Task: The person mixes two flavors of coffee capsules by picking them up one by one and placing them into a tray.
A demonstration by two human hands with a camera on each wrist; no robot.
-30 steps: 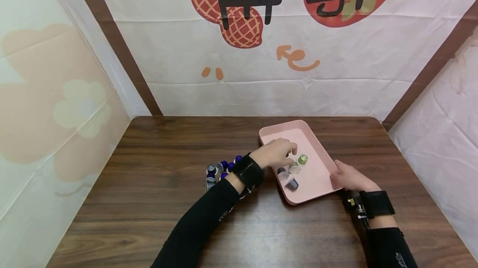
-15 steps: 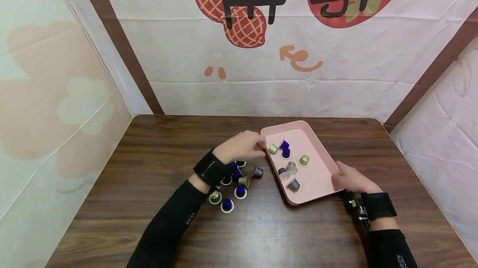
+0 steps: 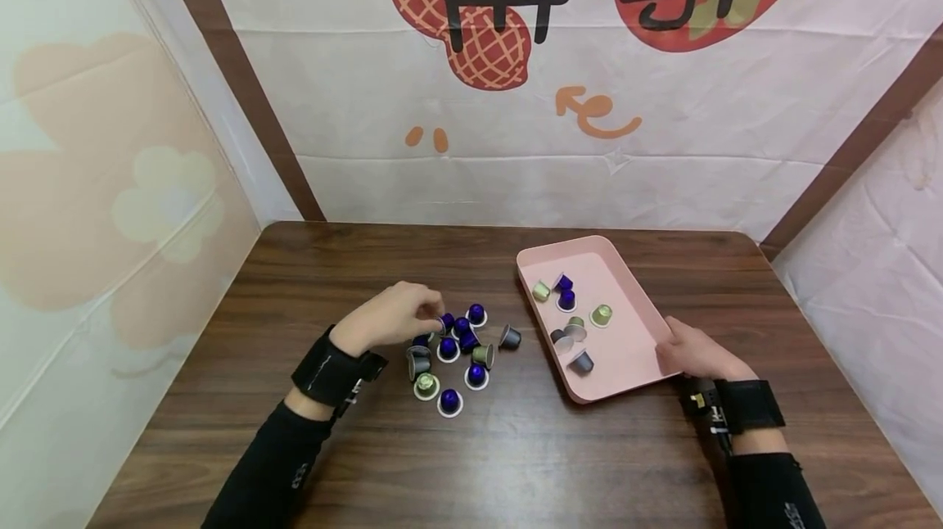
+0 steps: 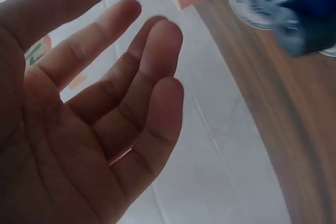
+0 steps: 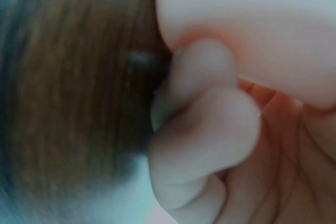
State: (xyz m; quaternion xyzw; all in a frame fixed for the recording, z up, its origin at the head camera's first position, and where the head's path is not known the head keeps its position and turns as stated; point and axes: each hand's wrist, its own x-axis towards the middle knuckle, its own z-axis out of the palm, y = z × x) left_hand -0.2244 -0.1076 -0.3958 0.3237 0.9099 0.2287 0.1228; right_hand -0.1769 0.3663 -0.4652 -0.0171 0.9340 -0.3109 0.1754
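Note:
My left hand is over the left side of a cluster of coffee capsules, its fingertips right at a dark blue capsule. In the left wrist view the fingers are loosely bent and nothing sits between them and the thumb. Dark blue, green and grey capsules make up the cluster on the table, among them a green capsule near its front. To the right, my right hand grips the near right corner of a pink tray; curled fingers show under its wall in the right wrist view.
Several capsules lie in the tray, including a green capsule and a grey capsule. A lone grey capsule lies between cluster and tray. Behind the wooden table hangs a printed white cloth.
My left hand has let go of capsules in the tray and moved left to the cluster. Blue and green capsules now show at the tray's left side. My right hand stays on the tray.

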